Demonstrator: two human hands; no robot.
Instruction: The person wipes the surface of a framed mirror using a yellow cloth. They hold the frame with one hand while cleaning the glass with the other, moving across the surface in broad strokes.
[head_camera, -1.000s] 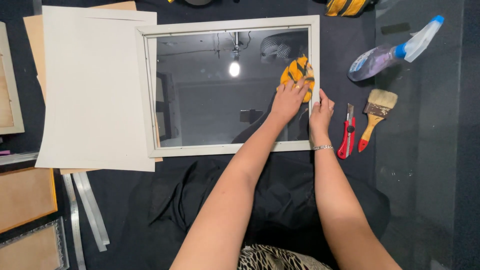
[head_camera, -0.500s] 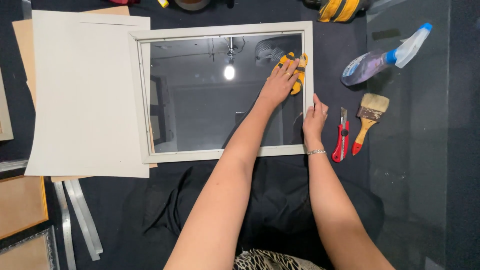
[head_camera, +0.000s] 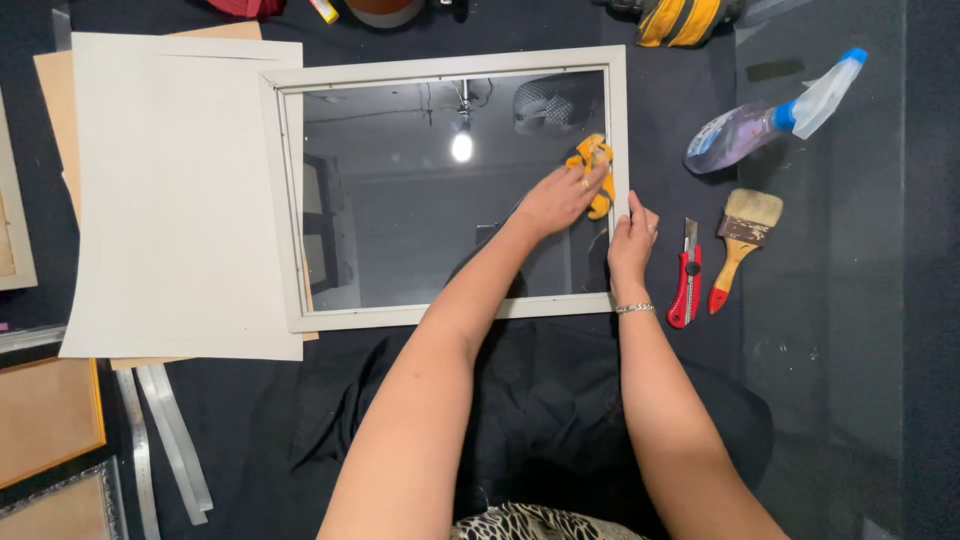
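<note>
- The left hand (head_camera: 556, 200) has slid the crumpled yellow cloth (head_camera: 594, 172) farther, fingers pressed flat on it.
- The right hand (head_camera: 630, 238) pinches the grey rectangular picture frame (head_camera: 440, 68) at its right rail.
- The glass looks slippery and fragile; best held by the rails.

Dim, sharp view; lamp glare (head_camera: 461, 146) on glass (head_camera: 400, 220).

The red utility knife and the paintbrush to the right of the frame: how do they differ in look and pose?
The red utility knife is slim with a metal blade holder; the paintbrush is wider, with pale bristles and a wooden handle tipped red. The utility knife lies nearly straight, beside the right hand; the paintbrush lies tilted, farther right. Both rest untouched on the dark surface.
</note>
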